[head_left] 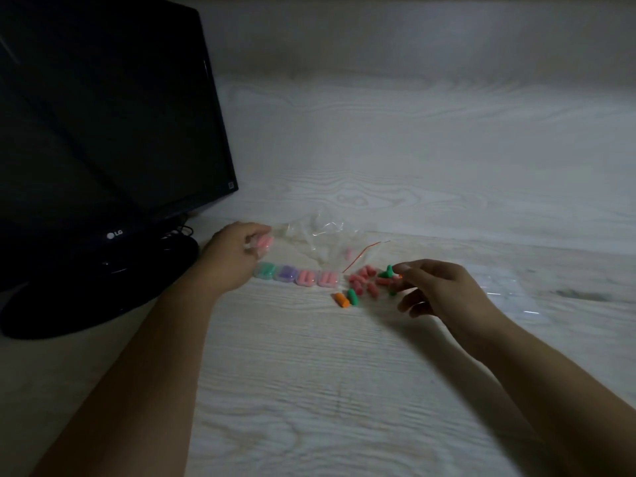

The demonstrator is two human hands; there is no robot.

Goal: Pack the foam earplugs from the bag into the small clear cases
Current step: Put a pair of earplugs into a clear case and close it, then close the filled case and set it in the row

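Note:
My left hand (230,256) grips a small clear case with pink earplugs (263,243), held just above a row of filled clear cases (296,277) holding green, purple and pink plugs. Loose earplugs (364,282), mostly pink, lie scattered to the right of the row, with an orange plug (341,299) and a green plug (353,297) in front. My right hand (437,290) reaches over the pile, its thumb and fingertips pinched around a green earplug (389,271). The crumpled clear bag (323,241) with a red zip strip lies behind the pile.
A black LG monitor (103,132) on a round stand (86,297) fills the left side, close to my left forearm. A flat clear plastic sheet (506,287) lies to the right of my right hand. The white wood-grain table (344,390) stretches toward me.

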